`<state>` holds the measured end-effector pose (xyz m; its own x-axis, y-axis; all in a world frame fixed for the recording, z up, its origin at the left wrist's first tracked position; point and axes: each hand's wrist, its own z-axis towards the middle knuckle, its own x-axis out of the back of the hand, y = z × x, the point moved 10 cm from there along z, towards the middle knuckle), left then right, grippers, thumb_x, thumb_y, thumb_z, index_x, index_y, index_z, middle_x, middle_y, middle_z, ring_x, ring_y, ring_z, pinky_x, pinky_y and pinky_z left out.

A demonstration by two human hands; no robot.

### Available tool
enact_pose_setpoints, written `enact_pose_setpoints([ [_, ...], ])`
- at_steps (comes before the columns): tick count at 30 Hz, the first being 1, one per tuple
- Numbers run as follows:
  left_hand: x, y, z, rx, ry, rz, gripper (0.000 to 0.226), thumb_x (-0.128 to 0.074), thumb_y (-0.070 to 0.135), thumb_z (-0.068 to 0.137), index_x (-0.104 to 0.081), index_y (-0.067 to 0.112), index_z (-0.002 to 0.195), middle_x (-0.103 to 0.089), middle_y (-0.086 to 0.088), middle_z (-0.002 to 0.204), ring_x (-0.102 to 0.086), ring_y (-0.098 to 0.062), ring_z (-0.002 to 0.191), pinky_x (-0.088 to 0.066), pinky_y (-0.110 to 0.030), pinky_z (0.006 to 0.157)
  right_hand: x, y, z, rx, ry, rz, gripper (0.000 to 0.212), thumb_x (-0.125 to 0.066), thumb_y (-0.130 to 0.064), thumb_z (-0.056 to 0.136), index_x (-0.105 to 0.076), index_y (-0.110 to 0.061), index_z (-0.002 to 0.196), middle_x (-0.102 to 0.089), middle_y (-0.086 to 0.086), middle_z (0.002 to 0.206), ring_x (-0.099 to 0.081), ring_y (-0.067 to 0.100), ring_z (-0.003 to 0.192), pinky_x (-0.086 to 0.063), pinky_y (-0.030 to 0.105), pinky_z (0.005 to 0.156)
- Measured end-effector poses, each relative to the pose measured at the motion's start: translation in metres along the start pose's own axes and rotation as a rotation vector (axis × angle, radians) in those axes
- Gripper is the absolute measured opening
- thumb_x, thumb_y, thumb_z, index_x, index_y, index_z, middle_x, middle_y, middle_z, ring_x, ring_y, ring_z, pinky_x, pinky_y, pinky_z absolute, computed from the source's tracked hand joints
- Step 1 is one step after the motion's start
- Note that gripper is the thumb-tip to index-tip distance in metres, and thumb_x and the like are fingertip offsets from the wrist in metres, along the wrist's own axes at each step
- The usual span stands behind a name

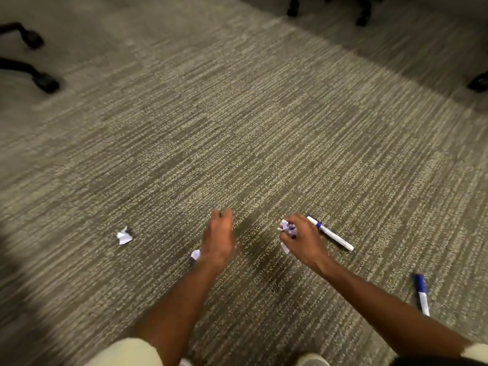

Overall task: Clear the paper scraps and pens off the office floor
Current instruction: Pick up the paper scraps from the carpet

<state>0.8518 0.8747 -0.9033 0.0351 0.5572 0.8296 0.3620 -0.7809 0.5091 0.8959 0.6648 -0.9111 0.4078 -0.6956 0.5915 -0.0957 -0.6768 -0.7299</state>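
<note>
My right hand [301, 240] is closed around crumpled white paper scraps [287, 226] just above the carpet. A white marker with a blue band [330, 233] lies on the floor right beside that hand. A second marker with a blue cap [422, 294] lies further right. My left hand [217, 237] hovers over the carpet with its fingers loosely together, holding nothing that I can see. A small paper scrap [195, 254] peeks out at its left edge. Another crumpled scrap [124, 235] lies on the carpet to the left.
Grey striped carpet [237, 128] covers the floor. Black chair-base legs with casters stand at the far left [42, 81], at the top [363, 11] and at the right edge [479, 81]. My light trousers [126, 352] show at the bottom.
</note>
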Motion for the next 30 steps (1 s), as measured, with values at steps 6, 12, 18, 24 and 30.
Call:
enact_pose_setpoints([
  [6,0.060,0.012,0.063,-0.205,-0.130,0.259,0.037,-0.042,-0.011,0.086,-0.041,0.024,0.073,-0.050,-0.005,0.090,-0.044,-0.011,0.070,-0.036,-0.019,0.058,-0.025,-0.056,0.014,0.118,-0.068,0.005,0.025,-0.065,-0.013,0.088,-0.060,-0.018,0.112,-0.053,-0.002,0.113,-0.059,0.016,0.099,-0.054,0.030,0.090],
  [12,0.099,-0.043,0.103,-0.237,-0.332,0.613,0.017,-0.045,0.007,0.096,-0.053,0.011,0.110,-0.058,-0.007,0.100,-0.056,-0.020,0.089,-0.043,-0.029,0.072,-0.072,-0.075,0.021,0.187,-0.160,0.001,0.038,-0.072,-0.025,0.083,-0.055,-0.025,0.117,-0.054,-0.004,0.120,-0.056,0.011,0.100,-0.054,0.027,0.087],
  [18,0.115,-0.139,0.087,-0.178,-0.489,0.836,0.034,-0.051,0.028,0.096,-0.048,0.010,0.125,-0.060,-0.016,0.121,-0.060,-0.029,0.107,-0.049,-0.037,0.088,-0.134,-0.074,0.009,0.215,-0.330,-0.096,0.063,-0.076,-0.036,0.076,-0.042,-0.043,0.128,-0.040,-0.002,0.148,-0.044,0.020,0.129,-0.047,0.048,0.104],
  [24,0.079,-0.224,0.049,0.032,-0.586,0.787,0.079,-0.051,0.048,0.094,-0.011,0.015,0.153,-0.047,-0.022,0.140,-0.054,-0.033,0.124,-0.043,-0.033,0.099,-0.190,-0.072,-0.003,0.330,-0.467,-0.269,0.077,-0.075,-0.040,0.078,-0.029,-0.042,0.140,-0.034,0.006,0.147,-0.042,0.026,0.128,-0.045,0.044,0.105],
  [30,0.073,-0.251,0.046,0.124,-0.506,0.720,0.076,-0.051,0.037,0.095,-0.010,0.010,0.153,-0.048,-0.027,0.140,-0.053,-0.037,0.125,-0.045,-0.036,0.100,-0.229,-0.083,-0.016,0.505,-0.503,-0.447,0.061,-0.070,-0.020,0.084,-0.039,-0.031,0.135,-0.041,0.008,0.132,-0.049,0.024,0.110,-0.054,0.039,0.091],
])
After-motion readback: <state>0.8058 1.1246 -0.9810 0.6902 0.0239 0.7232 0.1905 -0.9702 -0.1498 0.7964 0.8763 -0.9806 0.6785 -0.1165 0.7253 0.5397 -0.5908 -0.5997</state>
